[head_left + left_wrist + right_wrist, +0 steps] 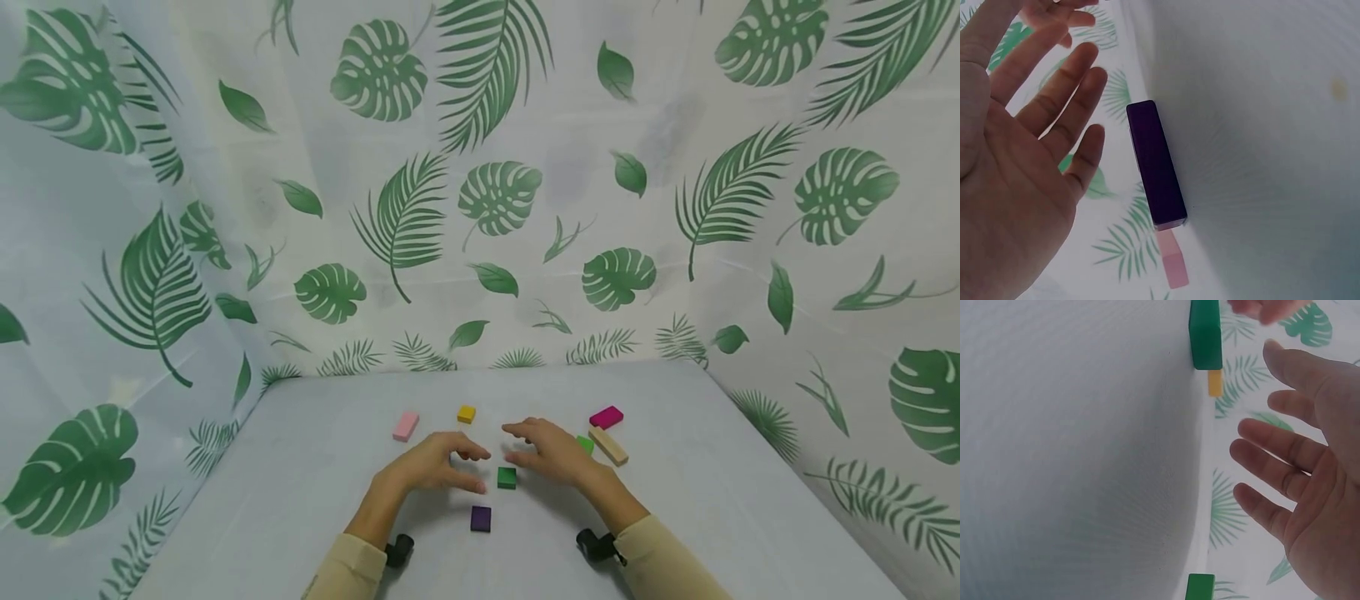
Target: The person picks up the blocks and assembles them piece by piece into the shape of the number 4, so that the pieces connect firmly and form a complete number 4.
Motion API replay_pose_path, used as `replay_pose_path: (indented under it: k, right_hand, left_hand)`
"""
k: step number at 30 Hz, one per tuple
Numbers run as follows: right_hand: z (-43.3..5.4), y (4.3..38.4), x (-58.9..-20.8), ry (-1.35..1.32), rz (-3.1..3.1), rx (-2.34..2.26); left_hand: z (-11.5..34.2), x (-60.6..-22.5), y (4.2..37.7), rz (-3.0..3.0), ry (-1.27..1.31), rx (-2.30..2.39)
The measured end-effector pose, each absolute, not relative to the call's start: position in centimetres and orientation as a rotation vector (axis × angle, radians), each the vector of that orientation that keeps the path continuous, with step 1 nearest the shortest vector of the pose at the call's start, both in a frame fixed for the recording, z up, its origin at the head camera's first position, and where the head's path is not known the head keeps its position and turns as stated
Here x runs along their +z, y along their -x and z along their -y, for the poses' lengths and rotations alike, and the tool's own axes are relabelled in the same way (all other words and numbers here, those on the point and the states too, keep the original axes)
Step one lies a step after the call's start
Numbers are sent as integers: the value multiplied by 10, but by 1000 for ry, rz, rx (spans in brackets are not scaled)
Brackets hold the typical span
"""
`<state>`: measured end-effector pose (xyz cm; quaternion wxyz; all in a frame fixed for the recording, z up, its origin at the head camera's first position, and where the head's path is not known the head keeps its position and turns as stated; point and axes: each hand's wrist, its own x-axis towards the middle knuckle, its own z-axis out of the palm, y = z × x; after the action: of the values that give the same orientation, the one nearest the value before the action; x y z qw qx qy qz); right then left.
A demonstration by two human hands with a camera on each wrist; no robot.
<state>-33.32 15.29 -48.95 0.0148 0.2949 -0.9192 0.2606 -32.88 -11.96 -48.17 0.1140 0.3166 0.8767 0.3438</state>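
Both bare hands are held over the table with nothing in them. My left hand (433, 461) has its fingers loosely bent and parted from the thumb; in the left wrist view its palm faces the camera. Facing it from the other side, my right hand (553, 451) has its fingers spread and relaxed. Between the two hands sits a dark green block (507, 477), also seen as a green block (1205, 337) in the right wrist view. Closer to me lies a dark purple block (481, 519), below the left thumb. A bright green block (585, 445) is partly hidden behind the right hand.
Beyond the left hand lie a pink block (406, 426) and a yellow block (467, 414). Past the right hand are a magenta block (606, 417) and a plain wooden block (608, 446). Leaf-printed curtains (525, 317) surround the white table (315, 500) at the back and sides.
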Motion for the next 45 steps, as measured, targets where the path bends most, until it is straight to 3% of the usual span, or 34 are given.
replay_pose_path:
  k: [45]
  right_hand:
    - [-151,333,-489,-1081,2943,905]
  left_hand:
    - [117,-485,324,-2228,-852,970]
